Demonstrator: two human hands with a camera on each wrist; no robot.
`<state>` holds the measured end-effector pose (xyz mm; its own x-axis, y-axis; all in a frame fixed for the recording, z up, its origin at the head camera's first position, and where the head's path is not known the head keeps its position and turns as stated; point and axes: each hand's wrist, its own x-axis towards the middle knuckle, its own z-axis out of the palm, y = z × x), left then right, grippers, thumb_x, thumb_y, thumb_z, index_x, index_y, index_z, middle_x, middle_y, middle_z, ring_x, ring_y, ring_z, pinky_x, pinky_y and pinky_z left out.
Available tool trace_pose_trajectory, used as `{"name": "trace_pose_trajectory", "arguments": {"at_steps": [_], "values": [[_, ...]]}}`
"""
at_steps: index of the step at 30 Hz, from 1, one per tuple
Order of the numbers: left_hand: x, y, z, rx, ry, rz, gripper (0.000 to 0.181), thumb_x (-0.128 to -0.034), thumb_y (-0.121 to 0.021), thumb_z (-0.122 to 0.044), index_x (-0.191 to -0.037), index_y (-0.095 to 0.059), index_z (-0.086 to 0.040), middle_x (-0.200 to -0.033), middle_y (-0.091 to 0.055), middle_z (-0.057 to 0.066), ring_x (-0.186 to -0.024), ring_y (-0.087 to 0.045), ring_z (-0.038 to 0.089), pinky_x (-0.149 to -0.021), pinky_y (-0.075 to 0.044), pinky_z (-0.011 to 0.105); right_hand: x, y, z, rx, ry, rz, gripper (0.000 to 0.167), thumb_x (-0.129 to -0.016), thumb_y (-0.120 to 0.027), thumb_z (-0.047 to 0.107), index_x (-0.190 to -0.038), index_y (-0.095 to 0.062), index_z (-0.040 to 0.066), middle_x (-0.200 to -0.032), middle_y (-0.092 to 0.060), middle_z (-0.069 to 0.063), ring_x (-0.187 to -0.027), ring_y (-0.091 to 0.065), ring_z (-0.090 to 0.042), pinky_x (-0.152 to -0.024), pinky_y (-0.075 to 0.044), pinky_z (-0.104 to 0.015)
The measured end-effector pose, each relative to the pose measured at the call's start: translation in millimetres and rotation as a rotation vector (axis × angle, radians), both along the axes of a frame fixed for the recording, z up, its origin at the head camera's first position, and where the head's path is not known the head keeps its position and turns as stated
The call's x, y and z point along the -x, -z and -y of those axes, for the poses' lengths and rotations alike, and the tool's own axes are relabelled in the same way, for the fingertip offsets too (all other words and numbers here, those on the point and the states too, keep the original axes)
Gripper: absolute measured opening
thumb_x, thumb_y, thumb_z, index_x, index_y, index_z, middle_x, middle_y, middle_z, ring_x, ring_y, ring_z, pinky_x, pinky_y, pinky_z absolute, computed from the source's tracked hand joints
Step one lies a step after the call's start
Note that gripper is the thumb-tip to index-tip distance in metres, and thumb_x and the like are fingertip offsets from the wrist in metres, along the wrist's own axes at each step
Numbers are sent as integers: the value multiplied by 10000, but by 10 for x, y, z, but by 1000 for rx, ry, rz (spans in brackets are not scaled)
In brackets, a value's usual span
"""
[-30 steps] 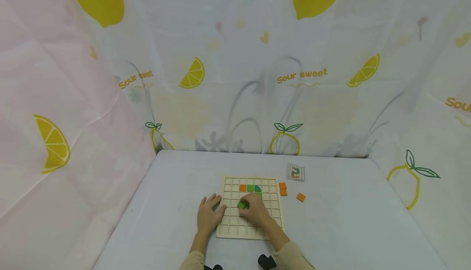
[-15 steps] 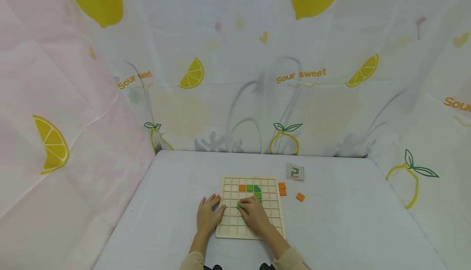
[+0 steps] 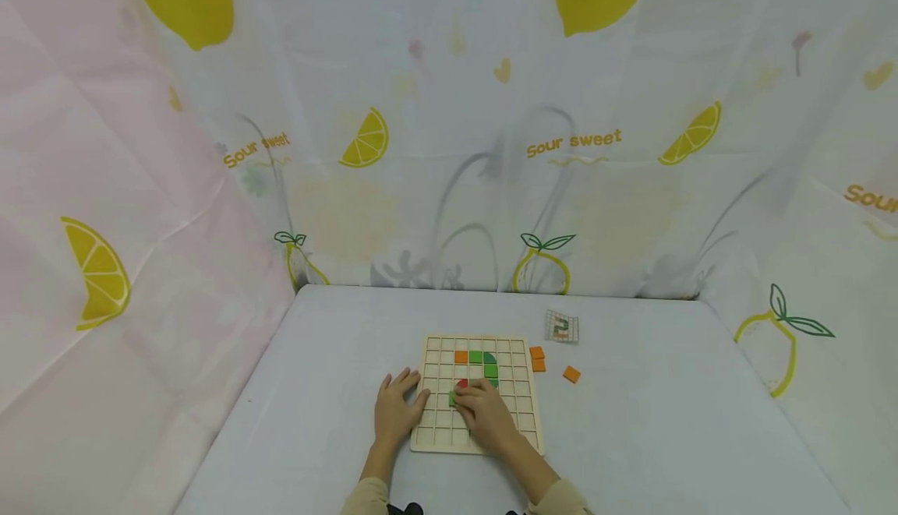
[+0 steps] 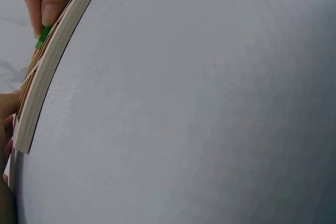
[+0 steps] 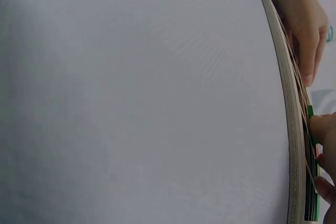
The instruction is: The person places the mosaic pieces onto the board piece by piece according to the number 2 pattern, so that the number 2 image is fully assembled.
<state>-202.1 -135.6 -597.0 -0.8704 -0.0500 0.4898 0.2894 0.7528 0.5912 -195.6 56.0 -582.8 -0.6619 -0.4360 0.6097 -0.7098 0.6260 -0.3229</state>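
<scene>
My left hand [image 3: 394, 412] rests at the left edge of a square wooden grid board [image 3: 443, 437], thumb touching its rim and fingers spread. Over the middle of the board my right hand [image 3: 489, 417] pinches a green square tile [image 3: 452, 399], which also shows under the fingertips in the left wrist view. Just behind that tile, a red piece [image 3: 462, 383] is partly covered by the fingers. Farther up the grid sit an orange tile [image 3: 461, 357], a green tile [image 3: 475, 357], a dark green rounded piece [image 3: 489, 358] and another green tile [image 3: 491, 371].
Right of the board lie two orange tiles [image 3: 537, 358] close together and a separate orange tile [image 3: 571, 375]. Behind them is a small pattern card [image 3: 562, 327] with a coloured figure on a grid. Lemon-printed cloth [image 3: 435, 211] hangs around the white table [image 3: 323, 359].
My right hand has lowered the tilted green tile and shifted it slightly toward me and left. The red piece has come into sight. My left hand has stayed in place.
</scene>
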Motion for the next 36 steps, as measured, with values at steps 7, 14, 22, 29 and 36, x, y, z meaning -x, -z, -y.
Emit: {"name": "trace_pose_trajectory", "arguments": {"at_steps": [7, 14, 22, 29, 36], "values": [[8, -13, 17, 8, 4, -8, 326, -732, -765, -152, -1001, -703, 22, -1043, -698, 145, -1064, -622, 335, -1049, -362, 528, 6, 54, 79, 21, 69, -91, 121, -738, -780, 212, -779, -753, 102, -889, -735, -25, -813, -621, -183, -725, -530, -315], [11, -10, 13, 0, 10, 2, 324, -736, -763, -149, -1005, -701, 21, -1049, -695, 150, -1065, -620, 341, -1054, -355, 530, 29, 95, 175, 31, 152, -159, 159, -696, -813, 227, -723, -710, 109, -738, -697, 17, -724, -611, -159, -647, -525, -317], [17, 1, -5, 4, -2, -29, 325, -712, -775, -142, -983, -707, 24, -1023, -702, 151, -1047, -628, 343, -1035, -368, 539, 3, 121, 104, 71, 96, -54, 128, -740, -775, 129, -865, -754, 114, -919, -731, 15, -892, -633, -180, -711, -520, -343], [5, -6, -1, 12, 1, -17, 313, -720, -769, -122, -987, -702, 28, -1030, -699, 158, -1045, -626, 353, -1026, -373, 547, -38, 57, 18, -35, 57, 77, 187, -843, -677, 227, -981, -740, 117, -1097, -697, 14, -1034, -581, -218, -750, -457, -386], [2, -16, 3, -8, -1, -4, 322, -726, -764, -135, -997, -701, 27, -1038, -698, 153, -1059, -623, 343, -1046, -361, 533, 81, -44, -288, 153, 108, 140, 240, -836, -681, 132, -1041, -694, 7, -1003, -710, -76, -918, -621, -223, -785, -545, -394]]}}
